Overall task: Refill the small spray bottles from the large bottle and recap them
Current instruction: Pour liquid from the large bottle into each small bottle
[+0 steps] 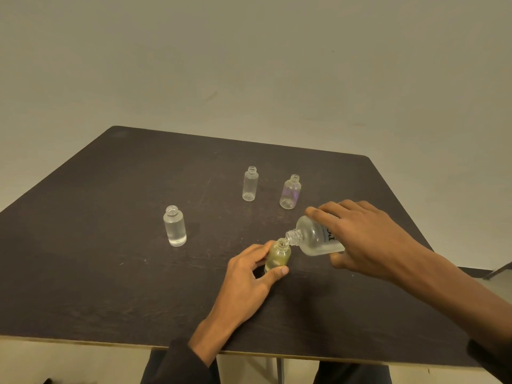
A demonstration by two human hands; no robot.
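Surface: dark wooden tabletop (110,273), scuffed; all the bottles are on or just above it, none capped.
Large bottle: clear, with printed lettering (318,239), tipped nearly level, its open neck touching or just above the mouth of the small bottle you are filling. No stream is clear enough to confirm.
Right hand: your right hand (365,239) is wrapped over the large bottle's body, fingers curled round it; firm holding grip.
Left hand: your left hand (249,278) steadies the yellowish small bottle (278,257), thumb and fingers pinching its sides; it stands upright on the surface.
Cylindrical bottle, left: clear (175,227), well apart from the others, open neck, appears to hold clear liquid; exact level hard to read.
Tall slim bottle, far: clear (250,185), open; fill cannot be told.
Round-shouldered bottle, far right: faint purple tint (290,194), open; fill cannot be told.
Caps: no spray heads visible anywhere in view.
Progress, as judged: one pour in hand, the left bottle possibly filled, two far bottles likely pending. Recapping not started on any of the four.
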